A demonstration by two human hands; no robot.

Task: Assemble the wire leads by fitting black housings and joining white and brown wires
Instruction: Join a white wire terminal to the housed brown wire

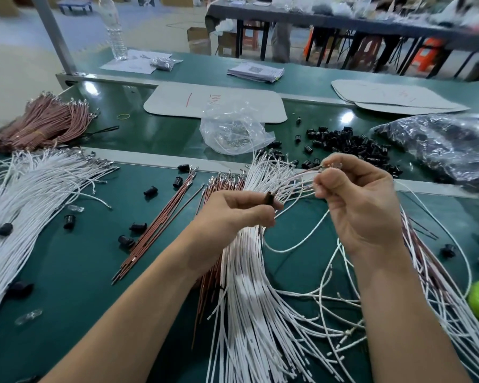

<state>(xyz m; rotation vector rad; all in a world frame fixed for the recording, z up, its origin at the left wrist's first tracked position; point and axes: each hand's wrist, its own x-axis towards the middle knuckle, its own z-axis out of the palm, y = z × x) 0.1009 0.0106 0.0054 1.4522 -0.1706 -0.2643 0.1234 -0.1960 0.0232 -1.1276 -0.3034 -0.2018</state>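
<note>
Left hand (233,214): thumb and fingers curled, pinching one black housing (270,200) at the fingertips. The housing projects beyond the grip towards the other hand. Its long axis appears to run roughly along the line between the two hands, though blur prevents certainty.

Right hand (362,205): fingers curled, with thumb and forefinger pinching the terminal ends (328,165) of thin leads. A brown wire (302,174) shows at the pinch. A white wire (296,241) loops down from this hand and back up under the left hand. Whether the left hand also grips it cannot be determined.

Governing relation: the terminals sit above and to the outer side of the housing, apart from it and not entered. The right hand carries the part to be inserted and the left presents the receiver.

Judgement: the next move requires the terminals to be brought down and across to the housing mouth, in line with its axis. An off-axis approach risks bending a terminal.
</note>
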